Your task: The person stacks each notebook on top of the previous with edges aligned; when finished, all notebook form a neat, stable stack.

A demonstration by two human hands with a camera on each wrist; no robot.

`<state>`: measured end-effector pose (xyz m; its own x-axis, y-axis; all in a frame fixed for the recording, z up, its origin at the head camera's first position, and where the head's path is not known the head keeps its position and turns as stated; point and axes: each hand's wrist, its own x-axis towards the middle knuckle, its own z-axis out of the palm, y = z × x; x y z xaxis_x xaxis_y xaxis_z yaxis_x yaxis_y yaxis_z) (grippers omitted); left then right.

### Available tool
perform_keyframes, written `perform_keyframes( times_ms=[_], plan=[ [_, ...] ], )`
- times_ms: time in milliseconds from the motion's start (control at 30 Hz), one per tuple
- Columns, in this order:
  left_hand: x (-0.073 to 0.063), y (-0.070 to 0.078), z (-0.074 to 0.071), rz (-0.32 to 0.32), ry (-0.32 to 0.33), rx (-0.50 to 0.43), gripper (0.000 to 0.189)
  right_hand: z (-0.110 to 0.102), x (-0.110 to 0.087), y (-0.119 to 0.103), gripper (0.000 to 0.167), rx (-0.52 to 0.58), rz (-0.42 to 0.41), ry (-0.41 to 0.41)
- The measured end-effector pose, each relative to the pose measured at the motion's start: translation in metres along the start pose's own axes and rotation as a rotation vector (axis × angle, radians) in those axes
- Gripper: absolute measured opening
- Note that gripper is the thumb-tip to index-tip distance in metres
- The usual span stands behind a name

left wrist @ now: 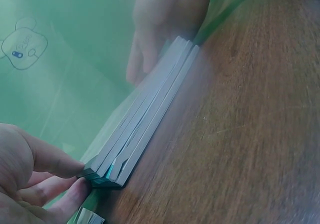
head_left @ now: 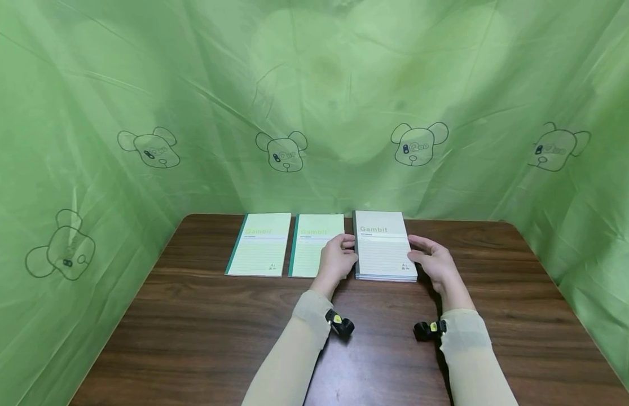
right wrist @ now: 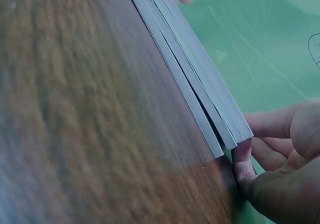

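Note:
A stack of several notebooks [head_left: 381, 248] lies near the far side of the table, with a grey-white "Gambit" cover on top. Its page edges [left wrist: 150, 111] look slightly uneven, with gaps between the layers. At the stack's left side, the spine, my left hand [head_left: 337, 260] touches with thumb and fingers. My right hand [head_left: 436, 264] touches the opposite side, near the lower right corner, its fingers extended. Seen from the right wrist, the fingers of the right hand [right wrist: 285, 159] meet the edges of the upper notebooks. Both hands flank the stack.
Left of the stack, two pale green notebooks with teal spines lie side by side: one at the far left [head_left: 258, 245] and one [head_left: 309, 239] partly behind my left hand. Dark wooden table [head_left: 202, 338] underneath. Green curtain [head_left: 334, 101] with bear drawings hangs around the table.

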<state>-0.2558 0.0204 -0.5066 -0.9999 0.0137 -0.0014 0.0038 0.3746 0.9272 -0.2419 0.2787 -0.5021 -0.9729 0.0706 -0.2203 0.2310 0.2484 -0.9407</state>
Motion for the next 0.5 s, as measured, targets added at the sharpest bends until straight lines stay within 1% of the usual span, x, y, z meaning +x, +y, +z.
perform_keyframes(
  times_ms=[267, 500],
  plan=[
    [-0.001, 0.0021, -0.0017, 0.002, -0.015, 0.005, 0.042, -0.0012, 0.0006, 0.0, 0.059, 0.019, 0.006, -0.01],
    [0.0008, -0.0012, -0.0023, -0.018, -0.028, -0.041, 0.042, -0.0017, 0.0015, 0.0016, 0.059, 0.031, 0.01, -0.011]
  ],
)
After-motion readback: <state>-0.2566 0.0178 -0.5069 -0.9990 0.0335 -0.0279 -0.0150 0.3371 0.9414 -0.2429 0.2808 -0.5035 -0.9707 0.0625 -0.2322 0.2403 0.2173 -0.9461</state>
